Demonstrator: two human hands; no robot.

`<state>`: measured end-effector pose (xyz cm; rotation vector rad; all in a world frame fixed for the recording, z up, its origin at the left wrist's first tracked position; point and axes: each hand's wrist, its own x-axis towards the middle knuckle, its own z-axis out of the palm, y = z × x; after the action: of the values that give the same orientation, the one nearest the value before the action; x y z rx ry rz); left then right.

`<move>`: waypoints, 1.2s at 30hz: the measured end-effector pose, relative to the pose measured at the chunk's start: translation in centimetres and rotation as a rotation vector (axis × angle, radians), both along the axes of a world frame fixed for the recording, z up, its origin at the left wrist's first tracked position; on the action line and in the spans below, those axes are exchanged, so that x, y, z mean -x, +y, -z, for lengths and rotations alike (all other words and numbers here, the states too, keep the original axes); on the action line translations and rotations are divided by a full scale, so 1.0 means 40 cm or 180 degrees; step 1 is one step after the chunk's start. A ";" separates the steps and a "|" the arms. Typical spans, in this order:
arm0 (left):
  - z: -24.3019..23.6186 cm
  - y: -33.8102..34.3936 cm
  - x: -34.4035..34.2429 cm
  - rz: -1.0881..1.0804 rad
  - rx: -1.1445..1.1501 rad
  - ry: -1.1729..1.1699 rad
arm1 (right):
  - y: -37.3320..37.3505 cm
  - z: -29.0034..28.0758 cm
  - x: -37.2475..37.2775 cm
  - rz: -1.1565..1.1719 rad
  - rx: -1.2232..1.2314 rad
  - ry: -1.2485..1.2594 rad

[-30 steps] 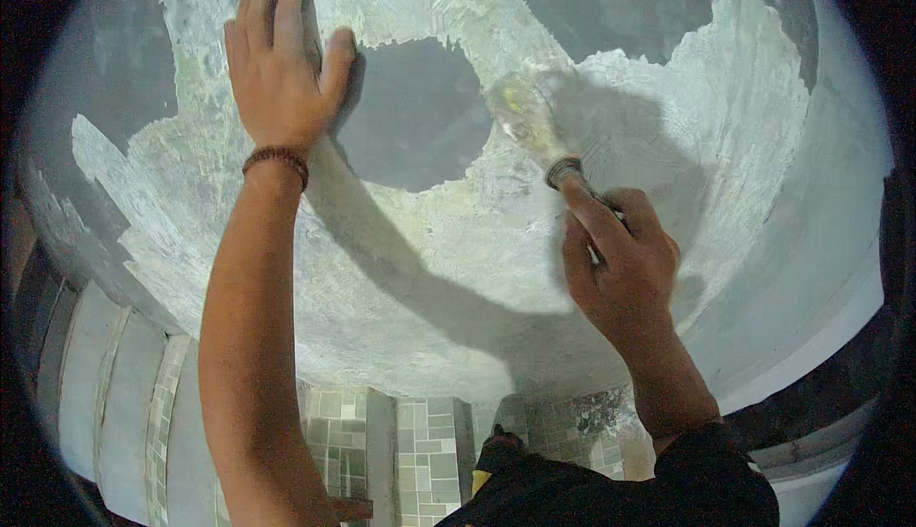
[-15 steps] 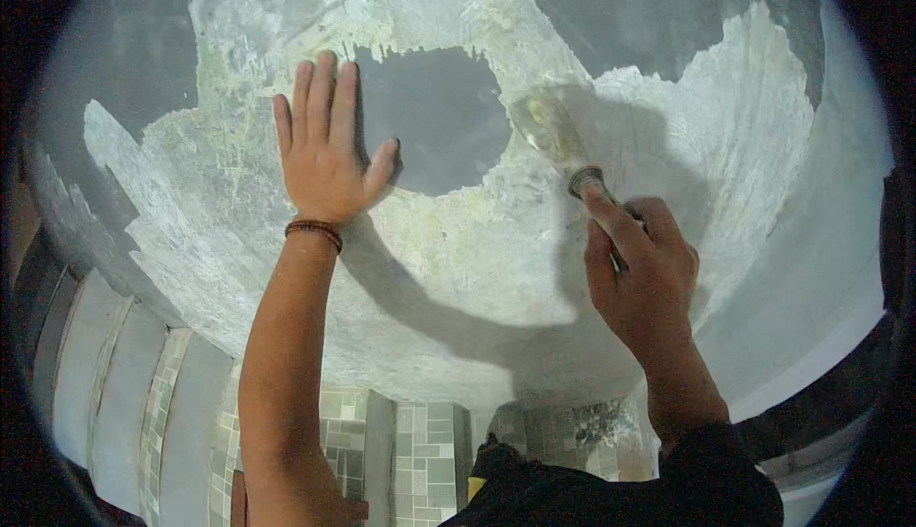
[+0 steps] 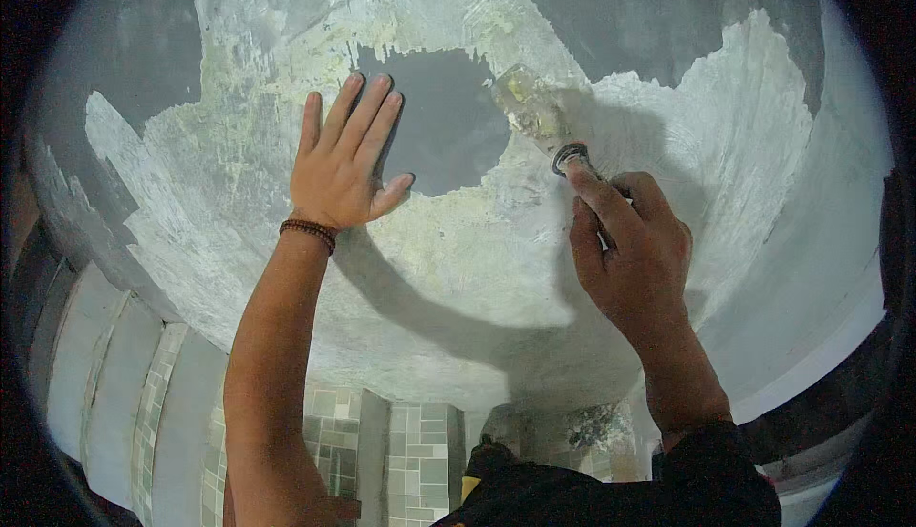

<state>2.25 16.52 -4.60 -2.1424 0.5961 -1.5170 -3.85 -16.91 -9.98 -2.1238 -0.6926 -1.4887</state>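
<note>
My left hand [image 3: 342, 153] lies flat against the wall [image 3: 458, 289] with its fingers out, its fingertips at the left edge of a dark grey paint patch [image 3: 447, 122]. A dark beaded bracelet [image 3: 310, 231] circles that wrist. To the right, my right hand [image 3: 634, 246] is wrapped round the handle of a scraper [image 3: 539, 117], index finger stretched along it. The scraper's blade carries whitish, yellowish residue, and its tip points up and left at the right edge of the grey patch. Pale, streaky bare surface surrounds that patch.
More dark grey paint [image 3: 658, 12] with ragged edges remains at the upper right and upper left. Below are steps [image 3: 124, 365] with tiled faces at the lower left and a tiled floor [image 3: 420, 451]. A dark-sleeved arm [image 3: 711, 460] and dark clothing fill the bottom.
My left hand has slid slightly right and down on the wall, its fingers leaning more to the right. The scraper has moved left and a little up, to the grey patch's edge.
</note>
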 end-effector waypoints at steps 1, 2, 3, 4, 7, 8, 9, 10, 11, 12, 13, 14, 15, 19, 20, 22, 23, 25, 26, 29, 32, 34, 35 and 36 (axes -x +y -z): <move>0.002 -0.001 0.001 0.0070 -0.0036 0.0008 | 0.000 -0.002 -0.001 0.0034 0.0007 0.0154; 0.002 -0.001 0.001 0.0089 -0.0046 0.0037 | -0.002 -0.004 -0.001 0.0019 0.0000 0.0084; 0.001 0.000 0.002 0.0062 -0.0040 0.0029 | -0.003 -0.005 -0.002 0.0029 -0.0007 0.0109; 0.001 0.000 0.003 0.0081 -0.0040 0.0015 | -0.004 -0.005 -0.002 -0.0070 -0.0089 -0.0100; -0.002 -0.001 0.005 0.0058 -0.0068 0.0015 | -0.009 -0.007 -0.005 -0.0005 0.0060 0.0254; -0.002 -0.001 0.005 0.0016 -0.0030 0.0046 | -0.009 -0.008 -0.007 -0.0013 -0.0052 0.0045; -0.002 -0.002 0.006 0.0021 -0.0022 0.0018 | -0.011 -0.009 -0.006 -0.0039 -0.0038 0.0017; -0.001 -0.002 0.006 0.0047 -0.0032 0.0003 | -0.010 -0.012 -0.008 -0.0023 -0.0001 0.0171; -0.001 -0.004 0.006 0.0068 -0.0029 0.0038 | -0.010 -0.016 -0.008 -0.0045 -0.0014 0.0060; -0.001 -0.004 0.006 0.0100 -0.0029 0.0009 | -0.011 -0.019 -0.006 -0.0037 0.0013 0.0054; 0.000 -0.005 0.007 0.0044 -0.0008 0.0002 | -0.008 -0.024 -0.007 -0.0130 -0.0018 -0.0200; 0.001 -0.005 0.008 0.0082 0.0001 -0.0013 | -0.007 -0.028 -0.005 -0.0050 0.0059 0.0009; 0.001 -0.005 0.008 0.0055 0.0006 0.0004 | -0.003 -0.034 -0.007 -0.0049 0.0051 -0.0021; 0.000 -0.004 0.008 0.0054 -0.0011 -0.0017 | 0.000 -0.047 -0.003 -0.0035 0.0197 0.0171; -0.001 -0.004 0.007 0.0116 0.0003 0.0002 | -0.003 -0.048 -0.001 0.0018 0.0173 0.0079; -0.001 -0.003 0.009 0.0089 0.0009 0.0026 | -0.006 -0.047 0.005 0.0073 0.0129 -0.0141; 0.000 -0.002 0.010 0.0071 0.0013 0.0010 | -0.006 -0.047 0.003 0.0130 0.0202 0.0020; 0.001 -0.002 0.010 0.0021 0.0027 0.0051 | -0.010 -0.046 0.001 0.0033 0.0157 -0.0047; 0.002 -0.002 0.010 -0.0017 0.0008 0.0083 | -0.009 -0.046 -0.002 0.0010 0.0164 -0.0037; 0.001 -0.001 0.005 0.0060 0.0047 0.0018 | -0.018 -0.049 -0.008 0.0031 0.0245 -0.0078; 0.003 0.000 0.004 0.0053 0.0051 0.0033 | -0.028 -0.051 -0.005 0.0121 0.0327 -0.0164; 0.002 0.002 0.006 0.0091 0.0078 0.0099 | -0.031 -0.052 -0.002 0.0119 0.0337 -0.0026; 0.002 0.002 0.005 0.0134 0.0118 0.0107 | -0.035 -0.053 -0.001 0.0061 0.0245 -0.0096; 0.001 0.001 0.004 0.0071 0.0094 0.0105 | -0.037 -0.055 -0.001 0.0012 0.0229 -0.0067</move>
<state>2.08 16.57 -4.66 -2.1938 0.6142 -1.5140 -3.80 -18.38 -7.79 -2.1665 -0.7608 -1.5115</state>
